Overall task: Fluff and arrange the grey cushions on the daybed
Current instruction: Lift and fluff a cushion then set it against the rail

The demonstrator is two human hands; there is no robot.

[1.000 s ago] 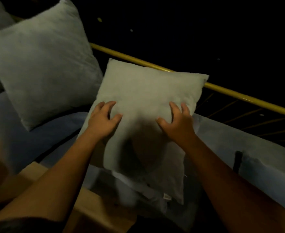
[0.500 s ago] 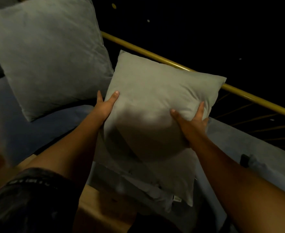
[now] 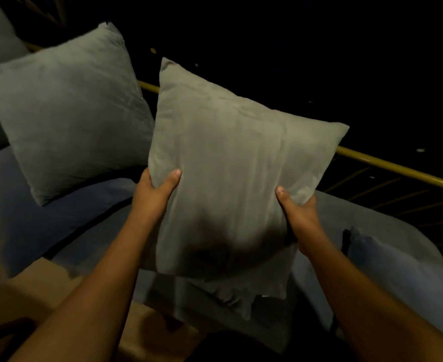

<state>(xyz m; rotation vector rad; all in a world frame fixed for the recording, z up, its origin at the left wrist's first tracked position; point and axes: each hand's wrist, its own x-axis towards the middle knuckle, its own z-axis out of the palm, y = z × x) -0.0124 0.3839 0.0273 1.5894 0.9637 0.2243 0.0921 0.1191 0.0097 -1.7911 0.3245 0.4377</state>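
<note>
Since a second ago both hands have slid from the cushion's [image 3: 230, 163] face to its side edges, left grip [image 3: 153, 190] and right grip [image 3: 297, 207] each pinching it mid-frame above the daybed [image 3: 66, 212]; squeezing evenly should plump it before it joins the propped cushion [image 3: 69, 113] upper left.

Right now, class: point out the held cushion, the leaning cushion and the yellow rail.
Held cushion [image 3: 230, 163], head view, front face.
Leaning cushion [image 3: 69, 111], head view, front face.
Yellow rail [image 3: 397, 167], head view, bar's right stretch.

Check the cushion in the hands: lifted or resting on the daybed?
Lifted, tilted. The left hand and right hand grip the held cushion by its sides; its lower edge hangs above the bedding.
</note>
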